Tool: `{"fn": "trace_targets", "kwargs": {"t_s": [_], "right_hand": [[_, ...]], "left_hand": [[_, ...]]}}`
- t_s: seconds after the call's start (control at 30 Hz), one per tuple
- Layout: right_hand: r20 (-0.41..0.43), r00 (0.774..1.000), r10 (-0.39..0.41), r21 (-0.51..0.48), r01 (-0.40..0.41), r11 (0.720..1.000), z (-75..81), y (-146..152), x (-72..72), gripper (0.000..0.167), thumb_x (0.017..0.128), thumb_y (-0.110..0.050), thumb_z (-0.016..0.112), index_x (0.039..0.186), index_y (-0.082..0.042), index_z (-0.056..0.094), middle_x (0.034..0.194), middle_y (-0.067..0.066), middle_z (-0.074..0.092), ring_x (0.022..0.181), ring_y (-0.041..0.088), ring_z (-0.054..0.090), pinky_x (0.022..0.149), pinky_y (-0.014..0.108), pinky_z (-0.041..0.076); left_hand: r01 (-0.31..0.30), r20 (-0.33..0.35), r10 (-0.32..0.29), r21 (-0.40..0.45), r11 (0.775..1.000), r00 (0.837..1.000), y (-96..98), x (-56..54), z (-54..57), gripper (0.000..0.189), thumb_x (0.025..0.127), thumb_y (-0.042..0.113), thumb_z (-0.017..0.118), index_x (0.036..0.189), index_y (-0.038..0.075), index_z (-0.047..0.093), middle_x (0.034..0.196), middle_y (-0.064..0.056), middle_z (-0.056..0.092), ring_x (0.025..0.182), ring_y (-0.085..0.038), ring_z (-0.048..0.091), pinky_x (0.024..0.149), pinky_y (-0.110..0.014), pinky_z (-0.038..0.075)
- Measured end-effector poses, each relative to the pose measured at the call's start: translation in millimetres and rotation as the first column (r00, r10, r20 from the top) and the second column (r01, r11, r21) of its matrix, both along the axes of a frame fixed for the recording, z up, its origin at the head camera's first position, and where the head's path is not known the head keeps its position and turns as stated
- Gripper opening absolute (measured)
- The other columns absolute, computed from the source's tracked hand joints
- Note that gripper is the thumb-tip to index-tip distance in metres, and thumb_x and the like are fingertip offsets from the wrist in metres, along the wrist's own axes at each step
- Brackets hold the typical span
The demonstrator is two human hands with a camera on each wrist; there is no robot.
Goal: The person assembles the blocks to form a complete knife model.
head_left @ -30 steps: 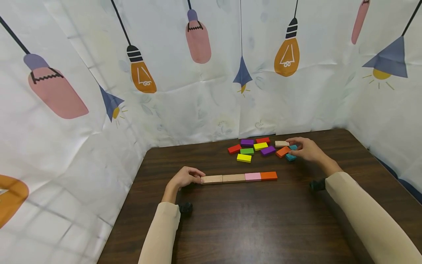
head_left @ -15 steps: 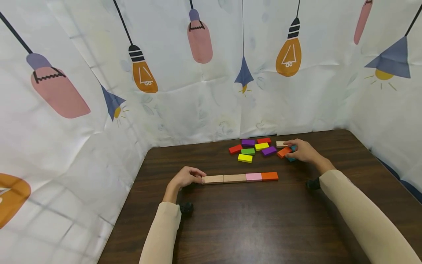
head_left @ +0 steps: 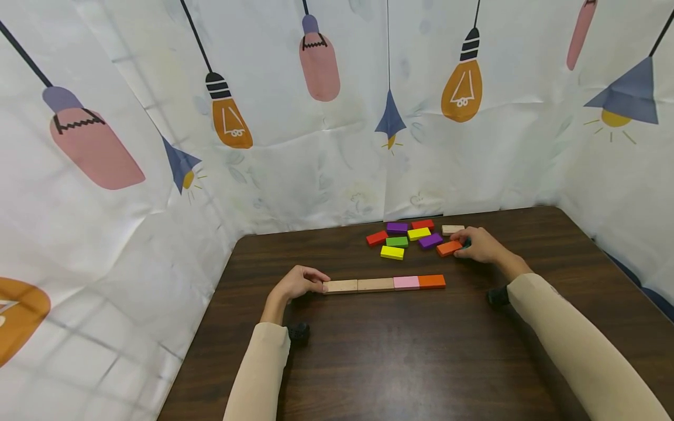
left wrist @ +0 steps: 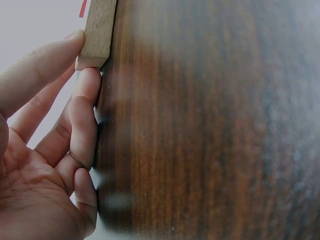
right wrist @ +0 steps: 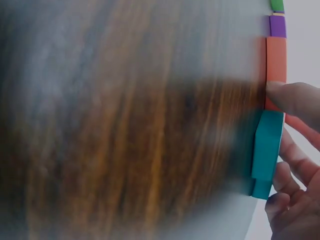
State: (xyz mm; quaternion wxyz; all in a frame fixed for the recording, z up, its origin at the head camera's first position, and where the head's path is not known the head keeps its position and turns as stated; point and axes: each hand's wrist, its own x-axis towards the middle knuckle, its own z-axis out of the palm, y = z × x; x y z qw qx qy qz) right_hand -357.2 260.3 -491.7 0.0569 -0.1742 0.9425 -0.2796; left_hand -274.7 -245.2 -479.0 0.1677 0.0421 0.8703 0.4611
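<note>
Head view: loose orange block (head_left: pixel 447 249) on tabletop (head_left: pixel 379 351), right grip (head_left: pixel 481 244) pinched on its end. Left grip (head_left: pixel 296 282) pinches left end of four-block row (head_left: pixel 375 285). Nearby loose blocks (head_left: pixel 418 234): two each red, yellow, purple; one green, one wooden; teal partly hidden.

In the row, two tan wood blocks (head_left: pixel 375 285) are followed by a pink block (head_left: pixel 406 283) and a bright orange block (head_left: pixel 432 281); among the loose pieces, red blocks (head_left: pixel 377 238), purple blocks (head_left: pixel 430 240), yellow blocks (head_left: pixel 392 252), a green block (head_left: pixel 397 241), a pale wood block (head_left: pixel 451 230), a second orange block (head_left: pixel 449 248) and teal blocks (right wrist: pixel 267 145) are seen. The tabletop (head_left: pixel 395 351) is streaked with dark brown grain, and the sleeves (head_left: pixel 258 374) are coloured plain beige. The white cloth backdrop (head_left: pixel 342 164) is printed with bulbs and lamps in pink, orange and slate blue.
</note>
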Motion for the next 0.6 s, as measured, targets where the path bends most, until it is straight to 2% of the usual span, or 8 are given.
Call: {"fn": "trace_targets", "kwargs": {"t_s": [0.13, 0.33, 0.43, 0.6], "right_hand": [[-0.008, 1.0, 0.013, -0.006, -0.013, 1.0, 0.0, -2, -0.4, 0.035, 0.091, -0.015, 0.077, 0.122, 0.0, 0.069, 0.103, 0.015, 0.068, 0.096, 0.03, 0.058, 0.091, 0.052, 0.046], [-0.005, 1.0, 0.012, -0.005, -0.012, 1.0, 1.9, -1, 1.3, 0.033, 0.091, -0.016, 0.078, 0.12, -0.003, 0.07, 0.104, 0.013, 0.069, 0.096, 0.028, 0.058, 0.09, 0.052, 0.047], [-0.023, 1.0, 0.003, -0.006, -0.003, 1.0, 7.5, -1, 6.8, 0.034, 0.091, -0.019, 0.079, 0.12, -0.005, 0.071, 0.104, 0.012, 0.07, 0.092, 0.026, 0.057, 0.082, 0.045, 0.047], [-0.064, 0.998, 0.01, -0.016, -0.011, 1.0, 17.7, 3, 23.0, 0.035, 0.09, -0.025, 0.081, 0.119, -0.007, 0.072, 0.101, 0.009, 0.069, 0.086, 0.023, 0.049, 0.073, 0.034, 0.039]], "left_hand": [[-0.004, 0.007, 0.004, 0.008, 1.0, 1.0, 0.1, 0.2, -0.5, 0.019, 0.089, 0.013, 0.08, 0.107, 0.011, 0.081, 0.09, -0.003, 0.076, 0.085, -0.019, 0.066, 0.083, -0.033, 0.051], [-0.007, 0.011, 0.007, 0.006, 1.0, 1.0, 0.8, 0.0, -0.8, 0.019, 0.089, 0.014, 0.081, 0.107, 0.011, 0.081, 0.09, -0.003, 0.076, 0.085, -0.019, 0.066, 0.083, -0.034, 0.051], [-0.006, 0.006, 0.006, -0.005, 1.0, 1.0, 0.8, -0.3, -0.6, 0.019, 0.089, 0.014, 0.081, 0.107, 0.012, 0.081, 0.09, -0.003, 0.076, 0.085, -0.019, 0.065, 0.083, -0.034, 0.051], [-0.003, 0.006, 0.003, -0.007, 1.0, 1.0, -0.2, -0.8, -0.8, 0.019, 0.089, 0.014, 0.08, 0.108, 0.012, 0.081, 0.092, -0.004, 0.076, 0.086, -0.019, 0.066, 0.085, -0.036, 0.052]]}}
